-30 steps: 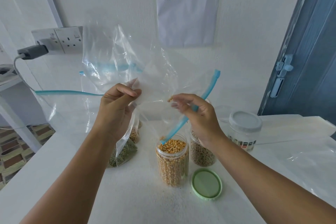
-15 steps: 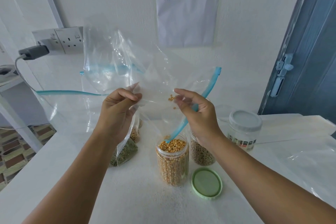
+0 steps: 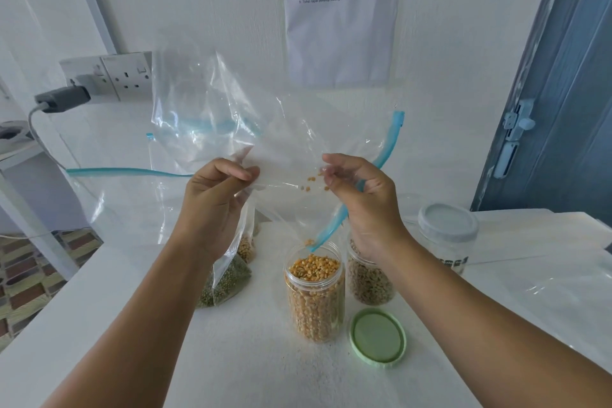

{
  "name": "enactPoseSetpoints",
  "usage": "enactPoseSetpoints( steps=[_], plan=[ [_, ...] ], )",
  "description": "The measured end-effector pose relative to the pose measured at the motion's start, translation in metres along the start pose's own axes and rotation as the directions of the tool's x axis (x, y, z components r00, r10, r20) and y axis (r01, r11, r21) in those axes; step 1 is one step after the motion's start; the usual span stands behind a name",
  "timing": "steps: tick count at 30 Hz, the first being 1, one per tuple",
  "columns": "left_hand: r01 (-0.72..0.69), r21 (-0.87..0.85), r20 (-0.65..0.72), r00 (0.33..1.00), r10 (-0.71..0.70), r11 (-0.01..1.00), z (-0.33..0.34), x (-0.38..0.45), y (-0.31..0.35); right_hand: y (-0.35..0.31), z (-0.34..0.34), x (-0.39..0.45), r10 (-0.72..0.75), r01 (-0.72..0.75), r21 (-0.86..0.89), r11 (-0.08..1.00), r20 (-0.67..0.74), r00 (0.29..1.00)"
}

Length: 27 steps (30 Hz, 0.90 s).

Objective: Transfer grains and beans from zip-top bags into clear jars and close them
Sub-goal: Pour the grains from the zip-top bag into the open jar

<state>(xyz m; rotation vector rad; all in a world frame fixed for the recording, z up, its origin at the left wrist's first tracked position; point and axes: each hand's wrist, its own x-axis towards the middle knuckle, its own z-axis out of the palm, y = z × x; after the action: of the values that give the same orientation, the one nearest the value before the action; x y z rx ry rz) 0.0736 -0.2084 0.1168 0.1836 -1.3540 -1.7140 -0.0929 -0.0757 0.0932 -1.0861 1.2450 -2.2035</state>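
A clear zip-top bag (image 3: 281, 139) with a blue zip strip hangs upside down above an open clear jar (image 3: 314, 291) full of yellow corn kernels. My left hand (image 3: 215, 199) pinches the bag's left side. My right hand (image 3: 361, 199) pinches the right side by the blue zip strip. A few yellow kernels (image 3: 311, 184) cling inside the bag between my hands. The strip's lower end reaches the jar's mouth. The jar's green lid (image 3: 377, 338) lies flat on the white table (image 3: 248, 358), right of the jar.
A second jar (image 3: 371, 281) of pale brown grain stands behind my right wrist. An empty jar with a grey lid (image 3: 447, 238) is at the right. Bags of green beans (image 3: 228, 281) and other grain lie left. Another flat bag (image 3: 546, 295) lies far right. A wall socket (image 3: 109, 76) is behind.
The last kernels have spread loose inside the bag, below my right fingertips. Both hands keep their hold on the bag, almost in place.
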Motion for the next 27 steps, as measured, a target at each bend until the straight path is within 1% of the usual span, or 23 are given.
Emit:
enactPoseSetpoints(
  steps=[3, 8, 13, 17, 22, 23, 24, 27],
  plan=[
    [0.014, -0.01, -0.007, 1.0, -0.014, 1.0, 0.0, 0.001, -0.001, -0.002, 0.0, 0.003, -0.005, 0.005, -0.008, 1.0, 0.014, 1.0],
    [0.031, -0.052, -0.009, 0.999, -0.032, 0.998, 0.002, 0.001, 0.002, 0.008, -0.006, -0.005, 0.05, -0.04, -0.113, 0.993, 0.091, 0.995],
    [0.021, -0.011, 0.017, 1.0, -0.02, 1.0, 0.009, -0.001, 0.007, 0.016, -0.011, -0.011, 0.052, -0.018, -0.188, 0.982, 0.175, 0.983],
    [0.023, 0.026, 0.023, 0.999, -0.024, 0.999, 0.011, -0.003, 0.006, 0.02, -0.014, -0.011, 0.036, -0.002, -0.208, 0.978, 0.163, 0.986],
    [0.013, 0.074, 0.064, 0.998, -0.018, 0.997, 0.013, -0.005, 0.001, 0.021, -0.018, -0.01, -0.017, 0.04, -0.21, 0.977, 0.108, 0.994],
    [0.008, 0.081, 0.082, 0.997, -0.014, 0.997, 0.013, -0.005, 0.0, 0.02, -0.019, -0.011, -0.022, 0.047, -0.216, 0.975, 0.116, 0.993],
    [0.005, 0.088, 0.095, 0.995, -0.013, 0.996, 0.014, -0.005, 0.0, 0.02, -0.02, -0.011, -0.016, 0.049, -0.225, 0.973, 0.145, 0.989],
    [-0.005, 0.081, 0.1, 0.995, -0.003, 0.997, 0.014, -0.002, -0.001, 0.024, -0.023, -0.014, 0.054, 0.04, -0.299, 0.953, 0.301, 0.952]
  ],
)
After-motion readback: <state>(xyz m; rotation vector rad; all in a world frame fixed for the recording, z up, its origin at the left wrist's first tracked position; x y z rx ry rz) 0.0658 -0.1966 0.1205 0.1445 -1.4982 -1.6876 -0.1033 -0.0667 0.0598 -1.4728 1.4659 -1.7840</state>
